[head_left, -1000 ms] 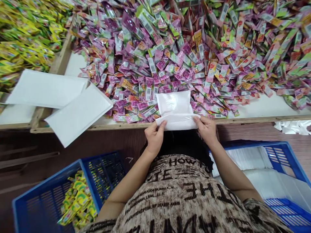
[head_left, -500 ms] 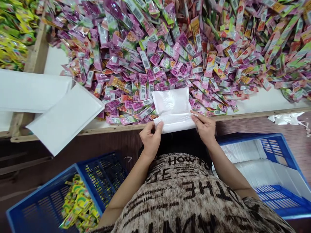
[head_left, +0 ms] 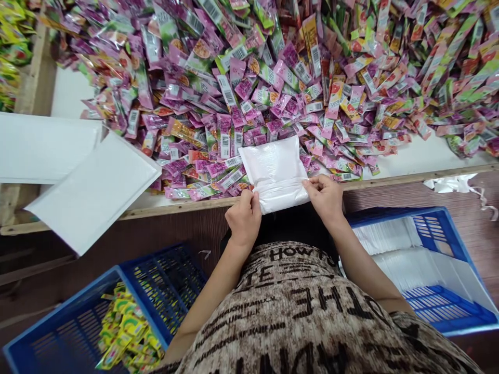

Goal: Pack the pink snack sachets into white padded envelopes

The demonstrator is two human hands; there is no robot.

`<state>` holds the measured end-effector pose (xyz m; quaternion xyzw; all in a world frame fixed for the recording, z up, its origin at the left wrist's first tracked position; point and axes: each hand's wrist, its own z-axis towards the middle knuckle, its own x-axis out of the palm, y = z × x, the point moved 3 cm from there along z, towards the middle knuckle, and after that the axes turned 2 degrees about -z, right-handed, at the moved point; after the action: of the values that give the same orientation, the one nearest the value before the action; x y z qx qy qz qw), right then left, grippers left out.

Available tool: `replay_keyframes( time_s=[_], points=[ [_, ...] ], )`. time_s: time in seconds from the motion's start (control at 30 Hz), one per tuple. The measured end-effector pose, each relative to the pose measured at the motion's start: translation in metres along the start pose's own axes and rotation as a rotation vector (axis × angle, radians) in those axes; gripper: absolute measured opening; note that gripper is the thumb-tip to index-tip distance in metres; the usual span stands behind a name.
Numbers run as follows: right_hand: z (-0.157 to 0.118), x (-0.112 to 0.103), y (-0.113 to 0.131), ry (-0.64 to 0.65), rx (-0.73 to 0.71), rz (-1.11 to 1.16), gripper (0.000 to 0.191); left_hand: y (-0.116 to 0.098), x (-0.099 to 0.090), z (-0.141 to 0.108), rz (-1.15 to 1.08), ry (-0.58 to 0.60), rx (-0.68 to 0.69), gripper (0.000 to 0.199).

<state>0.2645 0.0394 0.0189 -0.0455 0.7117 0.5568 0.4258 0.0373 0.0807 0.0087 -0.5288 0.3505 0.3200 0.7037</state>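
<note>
a: and there they are, left hand (head_left: 245, 218) pinching the near-left corner of the white pouch (head_left: 275, 163), right hand (head_left: 324, 200) pinching the near-right one!

b: pouch sits squarely between them, its far part over the sachets (head_left: 224, 140) just beyond, its near edge out past the wooden rim (head_left: 390, 182).

a: what's the danger?

b: creases cross it near the thumbs. one hand tugging harder could skew that end, maybe split the skin.

a: and slick stuff, by that shine?

b: looks it. a loose pinch could let the near edge slip, and the pouch might drop below the hands.

a: watch the white envelope (head_left: 95, 189) left of the left hand!

b: good spot, one corner overhangs the rim. a wide left elbow could knock it off.
</note>
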Motion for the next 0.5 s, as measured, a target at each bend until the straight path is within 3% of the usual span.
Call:
replay_keyframes(
  time_s=[0.1,0.2,0.33,0.43,0.5],
  points=[
    [0.008,-0.004,0.003,0.019,-0.032,-0.154,0.019,-0.005,-0.005,0.006,0.105,0.107,-0.040,0.022],
    [0.023,-0.005,-0.001,0.045,0.000,-0.067,0.029,-0.008,-0.007,0.013,0.167,0.176,-0.078,0.021],
    [0.038,0.005,-0.004,0.263,0.132,0.087,0.043,-0.004,-0.008,0.021,0.098,0.237,-0.093,0.026],
    [0.033,0.006,0.011,0.468,0.215,0.420,0.046,0.006,-0.011,0.020,-0.131,0.273,-0.098,0.035],
    [0.025,0.000,0.026,0.534,0.238,0.707,0.047,0.016,-0.011,0.020,-0.349,0.287,-0.124,0.044]
  ],
)
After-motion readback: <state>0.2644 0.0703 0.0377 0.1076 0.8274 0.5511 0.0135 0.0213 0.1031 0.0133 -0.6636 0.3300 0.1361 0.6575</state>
